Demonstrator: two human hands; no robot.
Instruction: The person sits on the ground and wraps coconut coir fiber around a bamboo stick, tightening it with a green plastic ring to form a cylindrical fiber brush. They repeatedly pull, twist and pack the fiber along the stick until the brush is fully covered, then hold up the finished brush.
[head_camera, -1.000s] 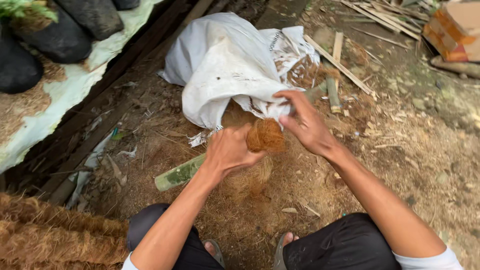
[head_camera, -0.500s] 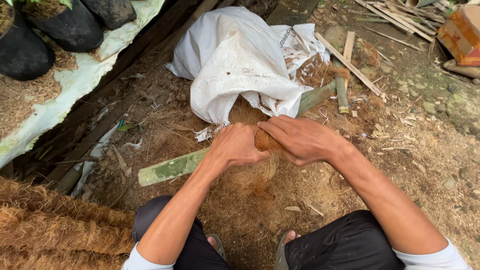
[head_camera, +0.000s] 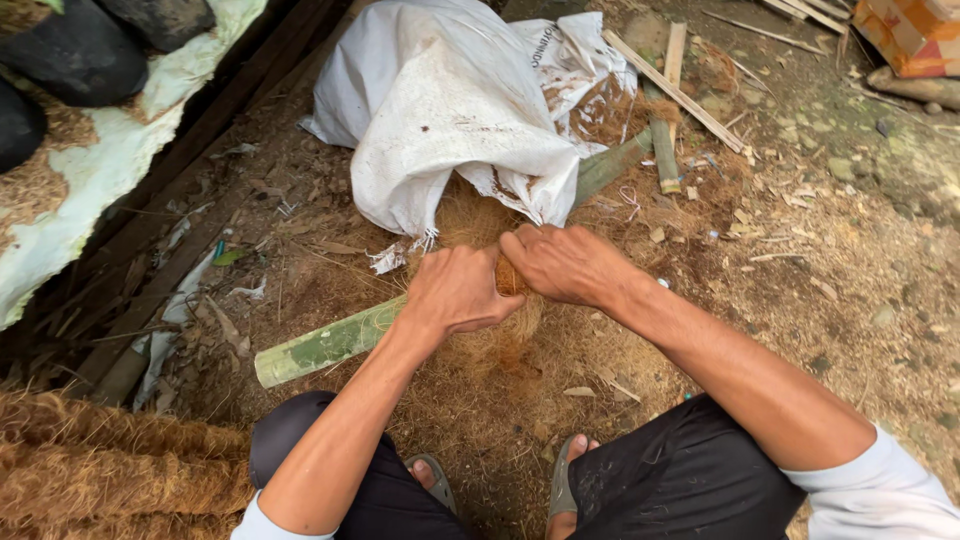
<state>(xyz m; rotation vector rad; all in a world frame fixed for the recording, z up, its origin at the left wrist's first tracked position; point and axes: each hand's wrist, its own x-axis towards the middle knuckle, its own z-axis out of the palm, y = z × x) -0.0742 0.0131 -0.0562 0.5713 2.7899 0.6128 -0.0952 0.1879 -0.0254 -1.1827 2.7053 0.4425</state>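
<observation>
A clump of brown coconut fibre (head_camera: 508, 278) is pressed between both my hands, just above a loose heap of the same fibre (head_camera: 480, 350) on the ground. My left hand (head_camera: 458, 292) grips it from the left with fingers curled. From the right, my right hand (head_camera: 562, 262) closes over it, hiding most of the clump. A white woven sack (head_camera: 450, 110) with fibre spilling from its mouth lies just beyond my hands. A green bamboo pole (head_camera: 325, 345) runs under my left wrist.
Thick coir ropes (head_camera: 110, 470) lie at the bottom left. Black grow bags (head_camera: 80, 55) sit on a white sheet (head_camera: 120, 150) at the top left. Bamboo pieces (head_camera: 662, 150) and wood slats (head_camera: 672, 90) lie behind the sack, an orange box (head_camera: 915, 35) at the top right.
My right hand came down from a raised hold and closed over the clump against my left hand. Both hands now sit lower, pressed together on the fibre.
</observation>
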